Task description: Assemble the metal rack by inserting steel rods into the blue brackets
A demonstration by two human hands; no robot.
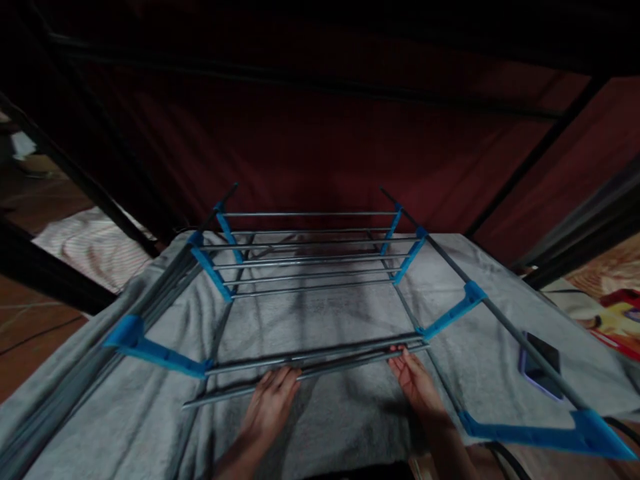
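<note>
A grey metal tube (pixel 235 393) runs across in front of me, its left end sticking out past the rack frame. My left hand (pixel 274 400) is wrapped over it near the middle, knuckles up. Toward its right end, my right hand (pixel 411 379) pinches the same tube between thumb and fingers. Just beyond lies a second crossbar (pixel 320 353), set between a left blue plastic bracket (pixel 167 357) and a right blue bracket (pixel 453 312). Both belong to a partly assembled rack whose far tiers carry several crossbars (pixel 310 261).
The rack rests on a grey blanket (pixel 320 320). Several loose tubes (pixel 95 360) lie along its left side. A phone (pixel 541 363) is on the right, beyond the side pole (pixel 530 343). Another blue bracket (pixel 530 435) juts in at lower right. A dark red cloth (pixel 320 147) hangs behind.
</note>
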